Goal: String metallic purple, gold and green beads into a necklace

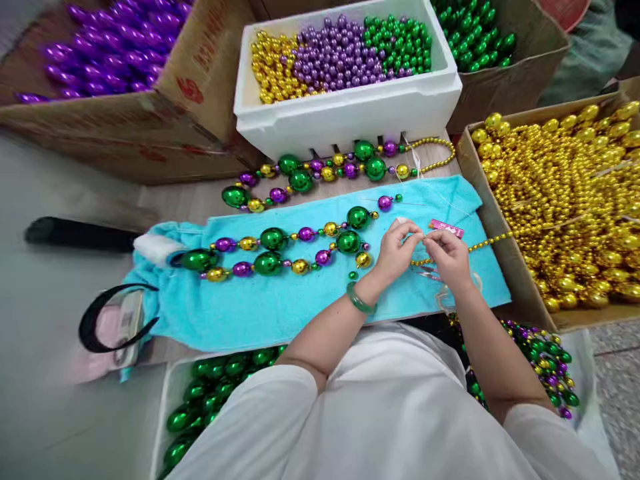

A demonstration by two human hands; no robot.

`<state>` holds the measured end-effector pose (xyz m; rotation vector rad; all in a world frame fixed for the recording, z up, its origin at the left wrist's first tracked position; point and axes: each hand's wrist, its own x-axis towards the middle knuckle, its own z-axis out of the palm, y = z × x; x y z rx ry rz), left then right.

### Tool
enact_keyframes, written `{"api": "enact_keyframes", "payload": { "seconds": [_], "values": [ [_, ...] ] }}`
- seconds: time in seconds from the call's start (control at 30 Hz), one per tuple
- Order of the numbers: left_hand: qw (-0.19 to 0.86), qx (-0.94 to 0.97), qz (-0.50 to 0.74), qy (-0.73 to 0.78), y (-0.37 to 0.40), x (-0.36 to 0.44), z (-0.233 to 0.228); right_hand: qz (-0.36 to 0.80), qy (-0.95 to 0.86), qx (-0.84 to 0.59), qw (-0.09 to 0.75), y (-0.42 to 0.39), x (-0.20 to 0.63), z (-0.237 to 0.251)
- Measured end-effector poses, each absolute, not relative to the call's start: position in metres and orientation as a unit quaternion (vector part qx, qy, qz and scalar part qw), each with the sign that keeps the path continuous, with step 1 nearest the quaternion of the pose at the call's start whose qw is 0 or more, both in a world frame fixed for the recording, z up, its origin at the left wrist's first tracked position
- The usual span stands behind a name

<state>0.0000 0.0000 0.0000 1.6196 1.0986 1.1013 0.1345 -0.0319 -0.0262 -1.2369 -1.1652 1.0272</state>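
Observation:
My left hand point(397, 250) and my right hand point(450, 257) meet over a turquoise towel point(280, 303), fingertips pinched together on a strand of small gold beads point(487, 241) that runs right toward a box. A green bangle point(359, 300) circles my left wrist. To the left on the towel lies a doubled necklace of large green, purple and gold beads point(280, 250). A small pink lighter point(447, 229) rests just behind my right hand.
A second bead necklace point(320, 172) lies behind the towel. A white foam box point(345, 113) holds gold, purple and green beads. A cardboard box of gold beads point(565, 193) stands right. Boxes of purple beads point(115, 40) and green beads point(475, 33) sit behind. Green balls point(210, 387) fill a bin near my lap.

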Motion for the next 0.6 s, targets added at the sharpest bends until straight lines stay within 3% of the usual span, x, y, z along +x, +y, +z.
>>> {"api": "enact_keyframes", "payload": {
  "seconds": [0.13, 0.27, 0.47, 0.6],
  "values": [
    [0.412, 0.64, 0.45, 0.467, -0.003, 0.001, 0.002, 0.447, -0.486, -0.516, 0.546, -0.032, 0.13, -0.022],
    [0.477, 0.605, 0.44, 0.461, -0.001, 0.0, -0.001, 0.42, -0.516, -0.522, 0.533, -0.031, 0.131, -0.021],
    [0.497, 0.577, 0.443, 0.474, 0.001, -0.001, -0.007, 0.122, -0.632, -0.568, 0.514, -0.037, 0.132, -0.01],
    [0.481, 0.585, 0.445, 0.478, 0.0, 0.001, -0.005, 0.036, -0.685, -0.547, 0.48, -0.039, 0.126, -0.006]
  ]
}}
